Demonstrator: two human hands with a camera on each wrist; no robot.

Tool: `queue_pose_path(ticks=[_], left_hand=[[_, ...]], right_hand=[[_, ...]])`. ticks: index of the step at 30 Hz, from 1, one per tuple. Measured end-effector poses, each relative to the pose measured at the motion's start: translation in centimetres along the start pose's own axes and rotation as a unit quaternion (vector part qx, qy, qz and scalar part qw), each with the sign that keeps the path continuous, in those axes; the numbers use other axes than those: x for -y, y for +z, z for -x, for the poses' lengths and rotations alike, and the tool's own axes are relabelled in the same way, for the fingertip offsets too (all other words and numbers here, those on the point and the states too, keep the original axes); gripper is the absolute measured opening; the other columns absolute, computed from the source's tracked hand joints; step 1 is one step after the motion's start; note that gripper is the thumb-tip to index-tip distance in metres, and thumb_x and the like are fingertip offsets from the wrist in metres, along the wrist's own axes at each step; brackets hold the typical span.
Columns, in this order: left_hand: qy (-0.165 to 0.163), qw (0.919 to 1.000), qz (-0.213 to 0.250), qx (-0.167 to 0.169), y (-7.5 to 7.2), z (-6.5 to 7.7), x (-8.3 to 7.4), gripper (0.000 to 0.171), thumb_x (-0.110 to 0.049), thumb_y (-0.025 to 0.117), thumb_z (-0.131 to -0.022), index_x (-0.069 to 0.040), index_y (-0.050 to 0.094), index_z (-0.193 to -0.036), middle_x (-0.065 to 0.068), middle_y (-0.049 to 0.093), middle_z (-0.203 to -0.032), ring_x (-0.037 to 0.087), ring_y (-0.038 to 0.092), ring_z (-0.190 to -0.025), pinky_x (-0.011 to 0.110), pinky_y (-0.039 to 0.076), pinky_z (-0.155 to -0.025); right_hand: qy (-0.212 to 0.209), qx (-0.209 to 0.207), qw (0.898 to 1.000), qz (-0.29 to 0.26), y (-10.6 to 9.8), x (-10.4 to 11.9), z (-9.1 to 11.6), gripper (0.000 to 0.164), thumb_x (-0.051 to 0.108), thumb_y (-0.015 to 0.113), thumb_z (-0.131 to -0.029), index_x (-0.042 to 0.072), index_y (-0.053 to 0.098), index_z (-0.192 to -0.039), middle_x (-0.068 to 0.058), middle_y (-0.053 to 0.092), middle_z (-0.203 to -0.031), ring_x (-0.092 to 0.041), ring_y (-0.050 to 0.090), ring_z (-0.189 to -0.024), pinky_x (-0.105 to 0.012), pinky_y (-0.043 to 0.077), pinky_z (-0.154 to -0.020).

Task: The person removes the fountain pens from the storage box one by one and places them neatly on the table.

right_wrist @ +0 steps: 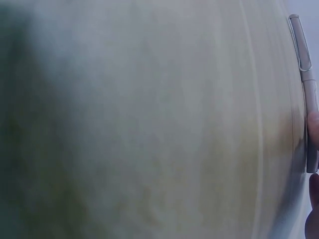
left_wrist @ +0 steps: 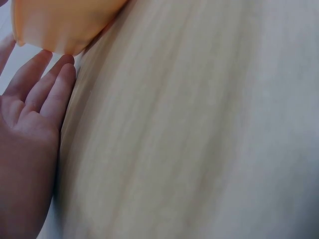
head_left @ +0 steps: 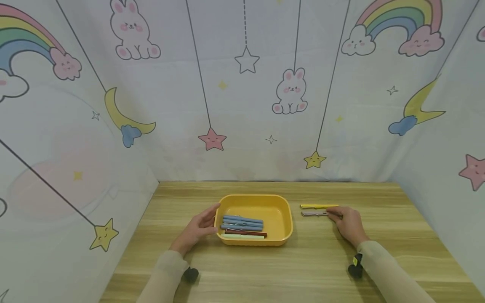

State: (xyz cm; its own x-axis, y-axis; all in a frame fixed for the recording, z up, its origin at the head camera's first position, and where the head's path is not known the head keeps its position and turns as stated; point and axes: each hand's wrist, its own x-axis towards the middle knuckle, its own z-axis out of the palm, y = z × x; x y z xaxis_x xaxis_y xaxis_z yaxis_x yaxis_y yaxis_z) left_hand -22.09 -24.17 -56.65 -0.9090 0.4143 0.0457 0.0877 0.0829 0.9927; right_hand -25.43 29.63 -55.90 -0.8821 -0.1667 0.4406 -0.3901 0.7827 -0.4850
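Note:
A yellow plastic tray (head_left: pixel 287 221) stands on the table; several blue pens (head_left: pixel 242 227), a dark red pen (head_left: pixel 250 232) and a pale green pen (head_left: pixel 244 237) lie in its left half. My left hand (head_left: pixel 197 227) rests against the tray's left wall, its fingers extended; the left wrist view shows the fingertips at the tray wall (left_wrist: pixel 65 25). To the right of the tray, my right hand (head_left: pixel 349 225) pinches one end of a grey pen (head_left: pixel 313 213) lying on the table. That pen, with its wire clip, shows in the right wrist view (right_wrist: pixel 310 92). A yellow pen (head_left: pixel 316 206) lies just behind it.
The wood-grain table (head_left: pixel 265 273) ends at a cloth backdrop (head_left: pixel 250 160) printed with rabbits, stars and rainbows, which also rises on both sides. Black devices are strapped at the left wrist (head_left: pixel 191 275) and the right wrist (head_left: pixel 355 269).

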Motion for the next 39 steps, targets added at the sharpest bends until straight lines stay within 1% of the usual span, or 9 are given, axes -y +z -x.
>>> queue_pose_path(ticks=[6,11,14,15,21,22,28,33,39], left_hand=[[-0.005,1.0,0.0,-0.004,0.1,-0.1,0.0,0.079,-0.008,0.074,-0.098,-0.019,0.035,-0.165,0.011,0.033,-0.17,0.035,0.036,-0.154,0.021,0.041,-0.114],[-0.011,0.9999,0.002,-0.005,0.2,-0.1,0.0,0.077,-0.007,0.074,-0.098,-0.023,0.037,-0.164,0.007,0.035,-0.17,0.03,0.037,-0.154,0.021,0.041,-0.115],[-0.005,1.0,0.001,-0.001,0.2,0.0,0.0,0.078,-0.007,0.073,-0.098,-0.021,0.036,-0.165,0.009,0.033,-0.171,0.033,0.035,-0.155,0.026,0.039,-0.118],[-0.003,1.0,0.001,-0.001,0.2,0.0,0.0,0.078,-0.007,0.073,-0.098,-0.02,0.035,-0.165,0.01,0.032,-0.171,0.034,0.035,-0.155,0.027,0.039,-0.119],[0.001,1.0,0.005,0.0,0.1,0.0,0.2,0.079,-0.005,0.072,-0.098,-0.018,0.034,-0.166,0.012,0.032,-0.171,0.036,0.033,-0.155,0.022,0.039,-0.116],[0.0,1.0,0.007,0.0,0.1,0.0,0.2,0.078,-0.005,0.073,-0.098,-0.018,0.035,-0.165,0.011,0.033,-0.17,0.035,0.034,-0.155,0.02,0.039,-0.115],[-0.004,1.0,0.006,-0.002,0.1,0.0,0.2,0.078,-0.007,0.073,-0.098,-0.02,0.036,-0.165,0.009,0.034,-0.17,0.032,0.034,-0.155,0.02,0.039,-0.115],[-0.006,1.0,0.002,-0.005,0.1,0.0,0.1,0.078,-0.008,0.074,-0.098,-0.021,0.036,-0.165,0.008,0.034,-0.17,0.031,0.035,-0.155,0.02,0.039,-0.116],[-0.004,1.0,-0.002,-0.007,0.1,0.0,0.0,0.078,-0.008,0.073,-0.098,-0.02,0.036,-0.165,0.009,0.034,-0.17,0.032,0.036,-0.154,0.021,0.039,-0.116]], right_hand=[[0.002,-0.001,1.0,0.004,-0.2,0.1,0.0,0.023,-0.004,0.081,-0.087,-0.003,0.08,-0.11,-0.021,0.079,-0.102,-0.042,0.076,-0.093,-0.06,0.06,-0.082],[-0.02,-0.039,0.999,-0.005,-0.1,0.2,-0.1,0.026,-0.003,0.084,-0.084,-0.003,0.08,-0.11,-0.022,0.078,-0.104,-0.044,0.076,-0.094,-0.061,0.06,-0.081],[-0.028,-0.049,0.998,-0.024,-0.1,0.5,-0.4,0.028,-0.002,0.085,-0.085,-0.003,0.079,-0.112,-0.022,0.079,-0.106,-0.042,0.076,-0.095,-0.06,0.061,-0.08],[-0.023,-0.045,0.998,-0.03,-0.2,0.7,-0.5,0.029,-0.002,0.084,-0.086,-0.002,0.079,-0.114,-0.022,0.078,-0.108,-0.04,0.077,-0.086,-0.059,0.061,-0.079],[0.043,0.005,0.996,-0.084,-0.2,2.8,-1.4,0.035,0.007,0.078,-0.094,-0.001,0.073,-0.128,-0.024,0.072,-0.127,-0.045,0.072,-0.107,-0.062,0.057,-0.094],[0.046,0.009,0.995,-0.092,-0.2,3.2,-1.6,0.035,0.007,0.078,-0.095,-0.002,0.073,-0.129,-0.023,0.072,-0.129,-0.048,0.068,-0.118,-0.062,0.056,-0.097],[0.047,0.039,0.99,-0.124,0.1,5.5,-2.6,0.04,0.005,0.078,-0.095,0.0,0.07,-0.134,-0.021,0.071,-0.132,-0.043,0.067,-0.122,-0.056,0.055,-0.101],[0.063,0.074,0.978,-0.184,0.5,6.9,-3.3,0.046,0.004,0.077,-0.095,0.0,0.066,-0.139,-0.019,0.069,-0.137,-0.039,0.064,-0.129,-0.05,0.054,-0.103],[0.052,0.098,0.967,-0.23,1.3,8.2,-4.0,0.047,0.006,0.075,-0.097,0.001,0.064,-0.142,-0.019,0.066,-0.141,-0.037,0.062,-0.132,-0.042,0.056,-0.102]])
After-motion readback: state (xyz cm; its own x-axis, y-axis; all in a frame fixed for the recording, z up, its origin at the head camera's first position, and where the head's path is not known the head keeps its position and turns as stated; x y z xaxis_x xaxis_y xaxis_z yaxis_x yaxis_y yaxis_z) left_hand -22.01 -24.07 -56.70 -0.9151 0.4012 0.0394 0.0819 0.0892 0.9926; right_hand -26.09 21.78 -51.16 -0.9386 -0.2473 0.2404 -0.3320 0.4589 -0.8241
